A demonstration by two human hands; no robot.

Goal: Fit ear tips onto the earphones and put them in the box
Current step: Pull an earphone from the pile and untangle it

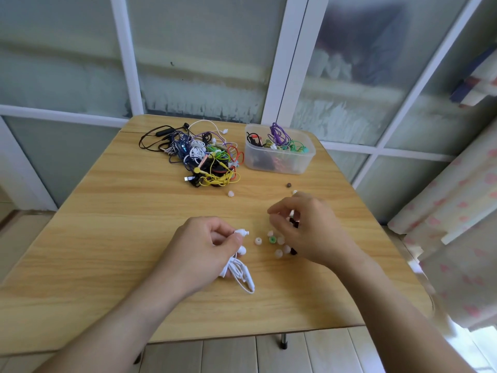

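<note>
A pair of white earphones (239, 258) is held in the left hand (204, 249), whose fingers are closed around the bundled cable; one bare earbud nozzle (242, 232) is pinched at the fingertips and points right, while the second bud hangs just below it. The right hand (304, 227) is poised over a scatter of loose ear tips (279, 244) on the wooden worktop (107, 238). Its fingers are curled together, but whether a tip is pinched between them cannot be told, as they are blurred. Among the loose tips, a green one (272, 240) and a pale one (258, 240) are seen between the two hands. Further back, a tangled pile of coloured earphones (204, 157) lies near the far edge, and just to its right a clear plastic box (279, 162) is set, already holding several earphones.
</note>
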